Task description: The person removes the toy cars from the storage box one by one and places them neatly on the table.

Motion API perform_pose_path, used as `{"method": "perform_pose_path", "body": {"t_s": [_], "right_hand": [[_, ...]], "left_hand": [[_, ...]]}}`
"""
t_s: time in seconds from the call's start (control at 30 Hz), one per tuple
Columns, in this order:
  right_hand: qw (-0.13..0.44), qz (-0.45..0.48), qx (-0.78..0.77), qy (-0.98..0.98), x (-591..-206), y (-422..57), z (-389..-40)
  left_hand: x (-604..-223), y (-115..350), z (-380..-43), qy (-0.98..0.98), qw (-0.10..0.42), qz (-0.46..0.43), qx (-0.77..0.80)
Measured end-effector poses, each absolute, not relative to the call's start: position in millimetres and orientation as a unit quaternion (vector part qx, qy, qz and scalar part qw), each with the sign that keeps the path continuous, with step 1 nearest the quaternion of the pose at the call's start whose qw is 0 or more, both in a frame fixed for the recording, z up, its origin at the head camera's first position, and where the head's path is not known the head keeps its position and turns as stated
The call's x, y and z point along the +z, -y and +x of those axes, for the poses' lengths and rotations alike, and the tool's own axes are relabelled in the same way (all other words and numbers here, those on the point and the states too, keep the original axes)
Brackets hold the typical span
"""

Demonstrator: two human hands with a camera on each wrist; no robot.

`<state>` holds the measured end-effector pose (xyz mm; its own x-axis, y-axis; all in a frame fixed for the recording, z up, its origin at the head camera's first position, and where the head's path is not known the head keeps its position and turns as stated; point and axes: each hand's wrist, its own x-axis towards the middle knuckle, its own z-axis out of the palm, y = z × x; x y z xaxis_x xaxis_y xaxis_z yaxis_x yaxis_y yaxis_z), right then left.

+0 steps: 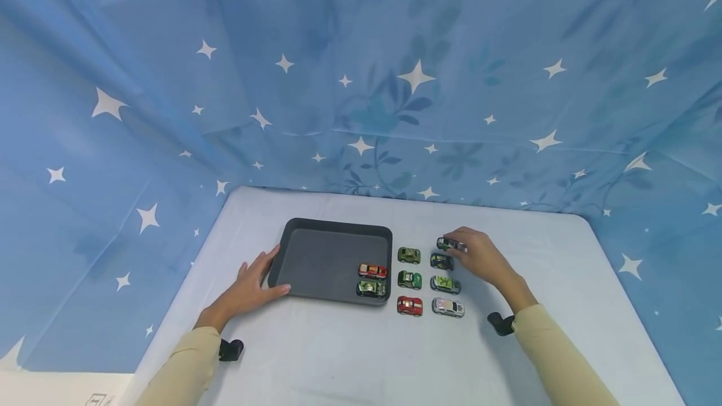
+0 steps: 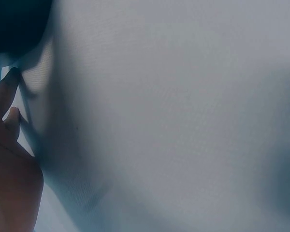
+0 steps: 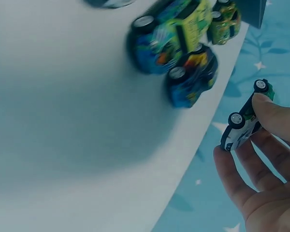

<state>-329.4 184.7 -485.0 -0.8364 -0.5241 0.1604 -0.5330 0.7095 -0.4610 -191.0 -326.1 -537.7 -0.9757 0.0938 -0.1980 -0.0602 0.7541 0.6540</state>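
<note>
My right hand (image 1: 481, 255) pinches a white and green toy car (image 1: 451, 244) between thumb and fingers. The right wrist view shows the same toy car (image 3: 246, 116) raised, its wheels facing the thumb side. Spread at the left end of a dark grey tray (image 1: 321, 227), my left hand (image 1: 248, 290) touches the rim with extended fingers, its thumb at the front left corner. Inside the tray, a red and yellow toy car (image 1: 373, 270) lies behind a green one (image 1: 371, 288), both at the right end. The left wrist view catches only part of the left hand (image 2: 12, 154).
Right of the tray stand an olive car (image 1: 408, 255), a green car (image 1: 409, 279) and a red car (image 1: 409, 306). Beside them, another column holds a dark blue car (image 1: 442, 261), a lime green car (image 1: 445, 284) and a silver car (image 1: 448, 307). A starry blue curtain (image 1: 316, 99) borders the white table (image 1: 350, 356).
</note>
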Motion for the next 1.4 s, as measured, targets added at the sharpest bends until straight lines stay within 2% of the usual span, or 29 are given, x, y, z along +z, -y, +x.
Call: {"method": "perform_pose_path", "body": {"t_s": [0.3,0.6,0.93,1.4], "right_hand": [[0.003,0.246,0.236,0.940,-494,-211,-325],[0.013,0.248,0.237,0.939,-496,-229,-326],[-0.025,0.217,0.229,0.949,-500,-243,-322],[-0.047,0.229,0.219,0.947,-511,-250,-320]], "left_hand": [[-538,327,-191,-0.929,0.108,0.020,0.354],[-534,330,-194,-0.929,0.099,0.024,0.356],[-538,330,-193,-0.929,0.101,0.021,0.354],[-540,327,-193,-0.929,0.107,0.026,0.353]]}}
